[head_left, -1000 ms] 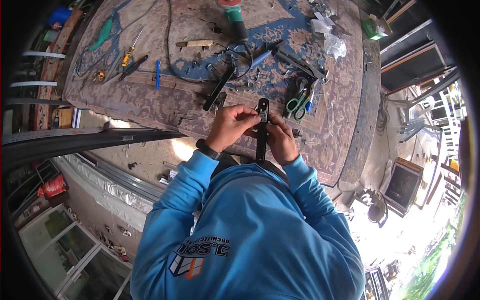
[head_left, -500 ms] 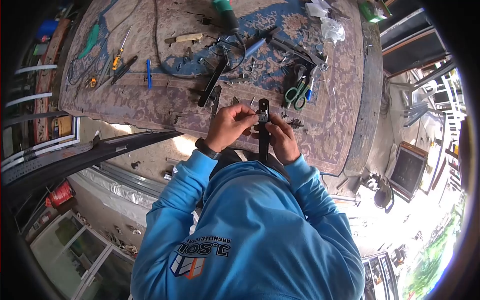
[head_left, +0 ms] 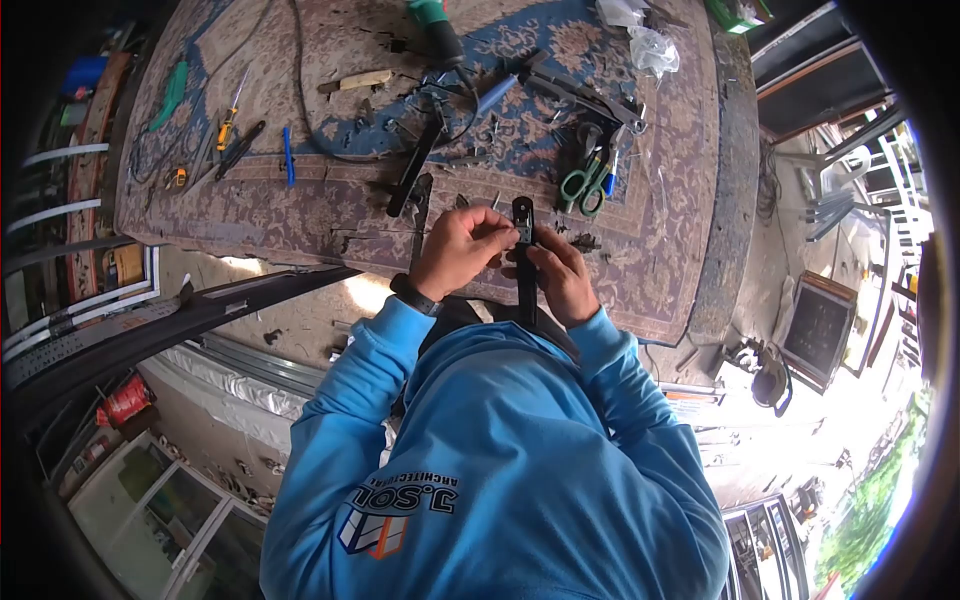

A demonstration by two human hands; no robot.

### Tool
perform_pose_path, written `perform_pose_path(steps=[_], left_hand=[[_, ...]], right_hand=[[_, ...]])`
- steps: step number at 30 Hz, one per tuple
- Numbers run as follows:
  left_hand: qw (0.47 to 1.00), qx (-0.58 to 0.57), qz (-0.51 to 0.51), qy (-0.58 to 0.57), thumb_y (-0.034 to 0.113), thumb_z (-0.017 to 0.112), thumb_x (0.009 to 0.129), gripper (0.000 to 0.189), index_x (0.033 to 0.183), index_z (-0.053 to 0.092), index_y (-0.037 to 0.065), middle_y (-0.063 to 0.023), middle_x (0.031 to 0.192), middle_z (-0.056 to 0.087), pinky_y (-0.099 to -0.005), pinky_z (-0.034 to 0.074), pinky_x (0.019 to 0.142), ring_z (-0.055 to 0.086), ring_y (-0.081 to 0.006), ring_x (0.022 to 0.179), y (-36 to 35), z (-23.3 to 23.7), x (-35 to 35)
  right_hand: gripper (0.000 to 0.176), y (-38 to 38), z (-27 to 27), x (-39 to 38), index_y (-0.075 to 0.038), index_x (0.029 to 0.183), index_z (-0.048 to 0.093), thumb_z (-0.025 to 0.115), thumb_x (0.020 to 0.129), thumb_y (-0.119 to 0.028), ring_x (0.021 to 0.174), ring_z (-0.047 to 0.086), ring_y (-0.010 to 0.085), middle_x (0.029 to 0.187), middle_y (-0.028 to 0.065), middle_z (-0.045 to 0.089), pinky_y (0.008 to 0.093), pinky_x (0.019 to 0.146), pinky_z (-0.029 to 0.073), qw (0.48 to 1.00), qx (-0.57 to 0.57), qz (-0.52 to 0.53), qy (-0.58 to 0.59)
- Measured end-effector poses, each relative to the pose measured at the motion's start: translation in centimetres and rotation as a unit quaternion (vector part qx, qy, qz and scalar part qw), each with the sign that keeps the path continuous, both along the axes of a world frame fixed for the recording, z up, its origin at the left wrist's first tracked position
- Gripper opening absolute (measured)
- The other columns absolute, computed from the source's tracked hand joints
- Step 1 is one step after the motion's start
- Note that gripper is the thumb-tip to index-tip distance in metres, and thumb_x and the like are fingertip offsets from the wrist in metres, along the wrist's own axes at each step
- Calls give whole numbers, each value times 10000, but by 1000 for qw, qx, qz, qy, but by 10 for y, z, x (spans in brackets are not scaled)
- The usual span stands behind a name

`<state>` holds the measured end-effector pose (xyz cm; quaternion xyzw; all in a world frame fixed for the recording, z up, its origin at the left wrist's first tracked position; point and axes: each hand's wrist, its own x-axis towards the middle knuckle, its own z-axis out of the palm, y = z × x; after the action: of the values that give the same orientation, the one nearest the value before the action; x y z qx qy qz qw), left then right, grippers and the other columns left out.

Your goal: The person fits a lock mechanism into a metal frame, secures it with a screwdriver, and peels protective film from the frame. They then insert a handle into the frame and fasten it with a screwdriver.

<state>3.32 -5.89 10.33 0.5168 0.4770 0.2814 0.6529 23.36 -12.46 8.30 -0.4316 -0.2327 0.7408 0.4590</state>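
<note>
Both of my hands meet over a long black bar-shaped fitting (head_left: 526, 278), held upright in this view before my waist at the table's edge. Its rounded top end has a hole, and small metal parts show just below. My left hand (head_left: 462, 252), with a dark watch on the wrist, pinches at these metal parts with thumb and forefinger; what lies between the fingertips is too small to make out. From the other side, my right hand (head_left: 562, 276) grips the bar, fingers curled behind it and thumb near the metal parts.
A patterned rug (head_left: 330, 215) covers the table. On it lie green-handled scissors (head_left: 584, 186), a similar black bar (head_left: 417, 165), a yellow screwdriver (head_left: 227, 130), a blue pen-like stick (head_left: 289, 157), a corded green tool (head_left: 436, 32), a clear plastic bag (head_left: 653, 52) and several small metal pieces.
The table and its tools have shifted slightly left and up in view. My hands stay on the black fitting, and less of its metal part shows beside my left fingertips.
</note>
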Motion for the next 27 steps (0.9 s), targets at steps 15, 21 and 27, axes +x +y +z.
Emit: perform_pose_path(steps=[15,21,27], left_hand=[[985,112,-22,130,170,792,958,152,1051,768,51,-21,923,772,-286,574,727,712,-107,835,14,-55,-17],[880,391,11,271,103,736,939,64,990,733,65,-150,937,724,-419,569,708,717,-344,828,87,-125,-21],[801,468,-116,354,119,635,975,122,864,608,76,-148,919,616,-502,539,709,649,-407,839,112,-138,-13]], right_hand=[[363,-29,-34,12,62,1255,640,644,1086,-260,890,704,163,1016,92,701,348,775,638,990,-48,-60,-115],[340,-39,-51,19,41,1244,654,666,1076,-254,866,717,167,1050,86,715,348,779,643,986,-46,-75,-140],[372,-37,-41,21,48,1281,632,663,1077,-262,914,712,167,1075,92,717,357,819,646,988,-25,-48,-143]])
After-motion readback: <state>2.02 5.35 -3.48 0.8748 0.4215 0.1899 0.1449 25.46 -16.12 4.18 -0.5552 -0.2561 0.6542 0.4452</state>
